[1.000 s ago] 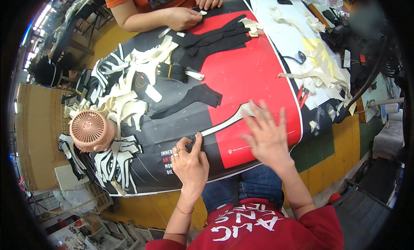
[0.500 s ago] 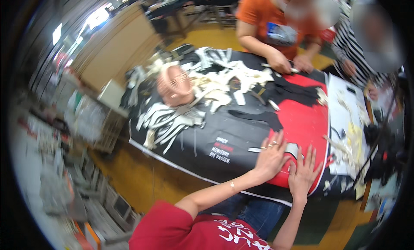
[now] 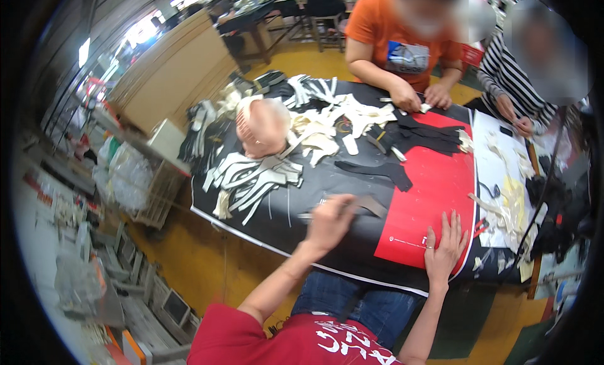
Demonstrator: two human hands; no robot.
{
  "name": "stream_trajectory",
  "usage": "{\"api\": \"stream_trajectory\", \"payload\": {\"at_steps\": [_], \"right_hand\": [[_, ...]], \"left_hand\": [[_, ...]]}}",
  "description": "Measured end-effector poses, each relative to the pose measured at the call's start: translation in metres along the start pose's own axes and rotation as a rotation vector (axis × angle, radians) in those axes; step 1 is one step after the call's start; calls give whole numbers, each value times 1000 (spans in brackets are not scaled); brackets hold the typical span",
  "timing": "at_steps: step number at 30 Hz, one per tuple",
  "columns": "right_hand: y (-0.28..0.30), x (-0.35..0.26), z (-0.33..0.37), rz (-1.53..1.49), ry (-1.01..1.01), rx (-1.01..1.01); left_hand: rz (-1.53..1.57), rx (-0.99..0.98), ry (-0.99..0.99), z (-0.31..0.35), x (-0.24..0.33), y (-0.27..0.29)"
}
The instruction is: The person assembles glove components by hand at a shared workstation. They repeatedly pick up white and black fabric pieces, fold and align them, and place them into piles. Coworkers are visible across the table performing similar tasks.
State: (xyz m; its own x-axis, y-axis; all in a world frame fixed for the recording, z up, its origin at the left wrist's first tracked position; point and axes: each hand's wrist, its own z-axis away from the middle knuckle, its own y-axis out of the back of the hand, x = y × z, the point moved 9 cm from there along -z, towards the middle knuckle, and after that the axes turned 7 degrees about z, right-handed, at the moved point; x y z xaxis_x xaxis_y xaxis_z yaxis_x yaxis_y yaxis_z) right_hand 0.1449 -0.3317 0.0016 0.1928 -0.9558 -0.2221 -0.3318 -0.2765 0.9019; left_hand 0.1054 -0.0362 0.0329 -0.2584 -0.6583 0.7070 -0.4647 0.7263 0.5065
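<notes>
Just below the centre of the frame, the person's left hand (image 3: 332,223) has its fingers closed on a strip (image 3: 372,205); motion blur keeps me from telling how firmly. The strip's greyish end pokes out to the right of the fingers, over the black part of the printed sheet (image 3: 352,247). The right hand (image 3: 445,250) lies spread on the red part, lower right, gripping nothing. Judging by the heaps, a fair share is done: many black-edged white strips (image 3: 258,178) lie left of centre. Plain black pieces (image 3: 428,134) at upper right, a lone black piece (image 3: 380,170) mid-frame and loose cream pieces (image 3: 313,138) seem not yet paired up.
</notes>
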Motion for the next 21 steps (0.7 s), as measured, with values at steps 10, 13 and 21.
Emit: {"api": "stream_trajectory", "payload": {"at_steps": [10,13,21], "right_hand": [[-19,-64,-73,-215,-87,-5],[-38,-76,-82,-132,-63,-122],[-29,-60,-65,-26,39,-38]], "left_hand": [[-526,155,-53,-23,-32,90],[-193,-73,-188,-30,-4,9],[-59,-333,-166,-69,22,-132]]}}
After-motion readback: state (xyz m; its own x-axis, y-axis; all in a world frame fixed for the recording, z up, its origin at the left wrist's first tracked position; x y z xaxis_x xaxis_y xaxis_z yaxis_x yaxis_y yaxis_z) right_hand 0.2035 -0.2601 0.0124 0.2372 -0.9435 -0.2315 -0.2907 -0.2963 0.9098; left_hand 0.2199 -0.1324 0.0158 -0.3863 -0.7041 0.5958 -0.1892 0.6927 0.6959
